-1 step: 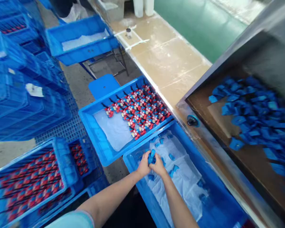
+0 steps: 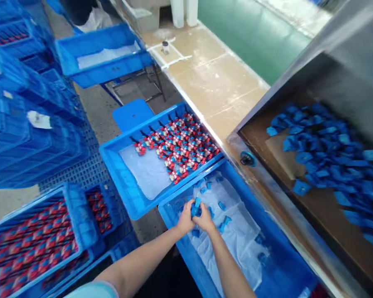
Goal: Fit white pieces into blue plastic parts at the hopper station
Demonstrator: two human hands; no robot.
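My left hand [image 2: 185, 219] and my right hand [image 2: 205, 219] meet above a blue tray [image 2: 192, 182] lined with a white sheet [image 2: 236, 231]. Between their fingers is a small cluster of blue plastic parts [image 2: 196, 209], partly hidden by the fingers. Several loose blue plastic parts [image 2: 222, 205] lie on the sheet around my hands. Beyond the tray, a blue crate [image 2: 124, 165] holds rows of red-and-blue assembled pieces [image 2: 180, 147] with dark pins. To the right, a brown-floored metal bin [image 2: 326, 219] holds a heap of blue parts [image 2: 326, 153].
Stacked blue crates [image 2: 27, 136] rise at the left, and a crate of red-and-blue rod-like pieces [image 2: 34, 244] sits at the lower left. A beige tabletop [image 2: 214, 82] with a small jar [image 2: 165, 47] runs behind the bin. Another blue crate [image 2: 102, 56] stands at the back.
The whole scene has shifted slightly left in the view. My hands stay together over the tray, still holding the blue parts.
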